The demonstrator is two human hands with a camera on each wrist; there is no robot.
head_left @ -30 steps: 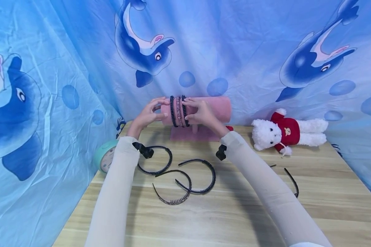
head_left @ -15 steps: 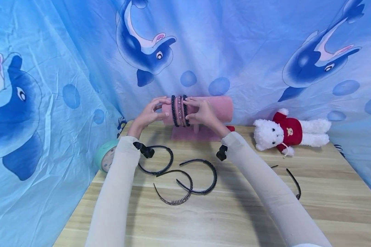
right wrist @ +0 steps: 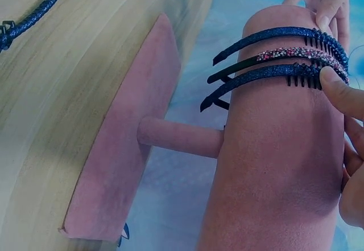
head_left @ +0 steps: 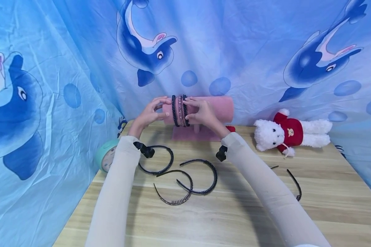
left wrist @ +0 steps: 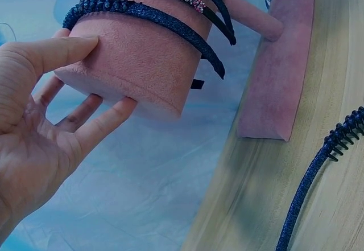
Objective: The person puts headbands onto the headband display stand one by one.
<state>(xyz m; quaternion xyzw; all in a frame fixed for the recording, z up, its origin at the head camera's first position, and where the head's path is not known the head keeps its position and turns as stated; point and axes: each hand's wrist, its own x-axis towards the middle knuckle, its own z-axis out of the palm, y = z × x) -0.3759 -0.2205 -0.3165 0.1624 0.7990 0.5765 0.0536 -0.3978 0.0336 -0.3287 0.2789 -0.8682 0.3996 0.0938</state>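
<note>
Three headbands sit side by side on the left part of a pink plush headband stand (head_left: 219, 108): a dark blue one (head_left: 174, 111), a glittery pink-and-black one (head_left: 180, 109) and another dark blue one (right wrist: 256, 75). My left hand (head_left: 148, 111) grips the stand's left end, thumb on its front and fingers around the end face. With thumb and fingers, my right hand (head_left: 204, 113) holds the rightmost blue headband against the roll. In the right wrist view the thumb lies at that band's toothed part. Some fingers are hidden behind the roll.
Several headbands lie on the wooden table (head_left: 185, 226): a dark one (head_left: 170, 164), a glittery one (head_left: 173, 203), a dark blue one (head_left: 215, 176) and a partly hidden one (head_left: 293, 178). A mint clock (head_left: 105, 156) stands left; a white teddy bear (head_left: 292, 132) lies right.
The whole head view has shifted slightly. Both hands keep their places on the stand and headband, with no clear movement.
</note>
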